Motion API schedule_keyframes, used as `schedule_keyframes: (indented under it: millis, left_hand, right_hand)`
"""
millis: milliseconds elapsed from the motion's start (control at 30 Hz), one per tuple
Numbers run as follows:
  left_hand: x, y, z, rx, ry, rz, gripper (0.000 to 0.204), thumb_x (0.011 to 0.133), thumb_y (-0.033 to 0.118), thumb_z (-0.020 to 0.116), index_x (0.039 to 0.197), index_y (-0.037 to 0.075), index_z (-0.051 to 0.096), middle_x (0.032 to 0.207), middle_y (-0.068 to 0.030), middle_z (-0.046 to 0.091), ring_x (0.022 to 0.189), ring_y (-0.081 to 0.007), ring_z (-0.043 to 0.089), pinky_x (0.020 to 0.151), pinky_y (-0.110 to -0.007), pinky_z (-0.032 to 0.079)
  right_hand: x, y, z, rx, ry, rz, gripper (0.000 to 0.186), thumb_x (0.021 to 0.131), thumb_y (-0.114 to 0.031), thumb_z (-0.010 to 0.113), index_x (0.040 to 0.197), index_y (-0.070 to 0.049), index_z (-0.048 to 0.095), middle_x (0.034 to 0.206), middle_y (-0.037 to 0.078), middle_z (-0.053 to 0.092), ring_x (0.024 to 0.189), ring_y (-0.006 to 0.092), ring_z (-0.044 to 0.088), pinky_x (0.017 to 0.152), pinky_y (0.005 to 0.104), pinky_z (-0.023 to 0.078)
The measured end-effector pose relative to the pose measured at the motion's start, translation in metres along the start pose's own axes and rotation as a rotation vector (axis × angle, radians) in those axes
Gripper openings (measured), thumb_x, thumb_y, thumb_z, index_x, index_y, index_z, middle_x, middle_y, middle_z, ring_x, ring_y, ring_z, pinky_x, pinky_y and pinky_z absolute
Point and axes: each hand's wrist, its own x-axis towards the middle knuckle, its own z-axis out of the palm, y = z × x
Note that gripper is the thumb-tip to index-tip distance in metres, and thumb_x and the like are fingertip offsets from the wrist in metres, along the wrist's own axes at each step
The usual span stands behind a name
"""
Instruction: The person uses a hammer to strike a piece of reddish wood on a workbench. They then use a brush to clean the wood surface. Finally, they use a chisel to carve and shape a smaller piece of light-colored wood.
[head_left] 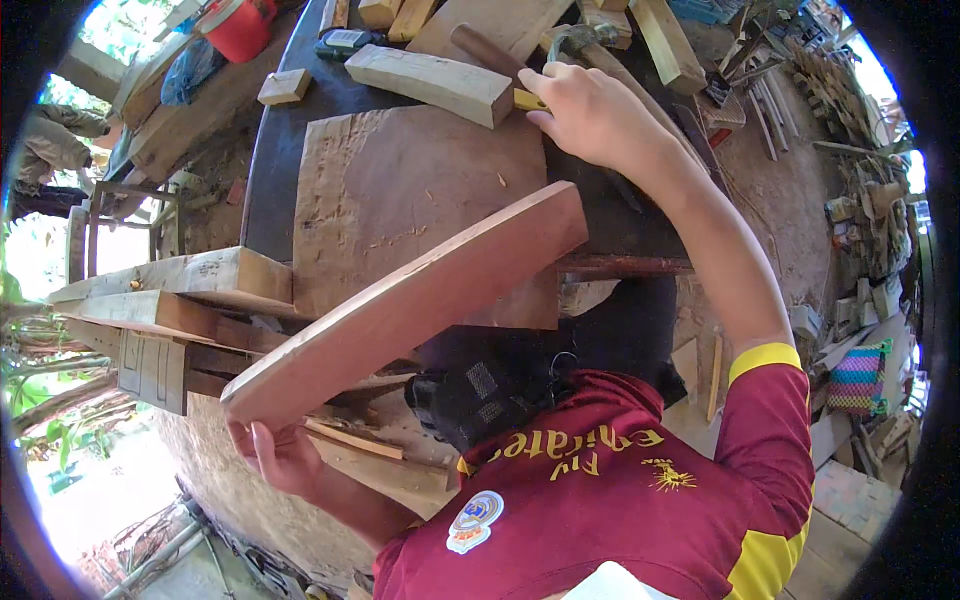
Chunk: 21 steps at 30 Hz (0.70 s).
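My left hand [275, 455] grips the lower left end of a reddish wooden plank [400, 300], tilted diagonally across a square brown board [350, 180]. At the back of the dark bench, my right hand [580, 110] is over a yellow tool [529, 100] and a brown wooden handle [485, 50], its thumb and forefinger apart; whether it touches them is unclear. Just left of it lies a pale wooden block [430, 84]. A hammer-like metal head [575, 40] shows behind the hand.
Long timbers [170, 275] are stacked at left. A small block [283, 86], timber offcuts [665, 45] and a dark blue item [342, 43] lie on the bench. A red bucket [225, 30] is at upper left, a woven bag [858, 375] and scrap wood [870, 200] at right.
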Motion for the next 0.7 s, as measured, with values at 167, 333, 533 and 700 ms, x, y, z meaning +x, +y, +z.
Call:
schedule_keyframes:
  millis: [167,333,533,700]
  left_hand:
    - [0.002,-0.001,-0.04,-0.022,-0.069,-0.032,0.055,0.087,0.015,0.06,0.134,-0.005,0.042,0.119,-0.0235,0.058,0.098,-0.0303,0.064,0.066,-0.035,0.057]
    - [0.0,-0.005,-0.006,0.047,-0.014,-0.147,0.06,0.081,0.016,0.062,0.132,-0.008,0.041,0.114,-0.0221,0.059,0.095,-0.0298,0.064,0.065,-0.035,0.057]
    - [0.0,0.0,0.025,0.135,-0.215,-0.379,0.06,0.072,0.025,0.064,0.119,-0.01,0.051,0.106,-0.0212,0.061,0.09,-0.0281,0.063,0.068,-0.036,0.055]
    - [-0.021,0.009,0.04,0.453,-0.282,-0.236,0.054,0.068,0.03,0.062,0.105,-0.009,0.058,0.095,-0.0224,0.064,0.083,-0.0265,0.064,0.069,-0.036,0.053]
  right_hand:
    - [0.001,-0.005,-0.012,-0.125,-0.043,-0.02,0.021,0.09,-0.016,0.061,0.104,0.0,0.06,0.1,0.018,0.062,0.084,0.0352,0.067,0.074,0.0434,0.054]
    - [0.003,0.007,-0.035,-0.175,0.204,-0.173,0.02,0.091,-0.015,0.062,0.104,-0.002,0.057,0.092,0.013,0.062,0.069,0.0286,0.067,0.062,0.0369,0.054]
    - [0.004,-0.011,-0.097,0.215,0.431,0.019,0.015,0.094,-0.014,0.061,0.102,-0.002,0.062,0.085,0.006,0.065,0.059,0.0153,0.06,0.054,0.0275,0.05]
    - [-0.007,-0.032,-0.136,0.555,0.452,0.172,0.014,0.095,-0.014,0.057,0.097,0.0,0.061,0.076,0.003,0.062,0.053,0.0046,0.054,0.044,0.018,0.043]
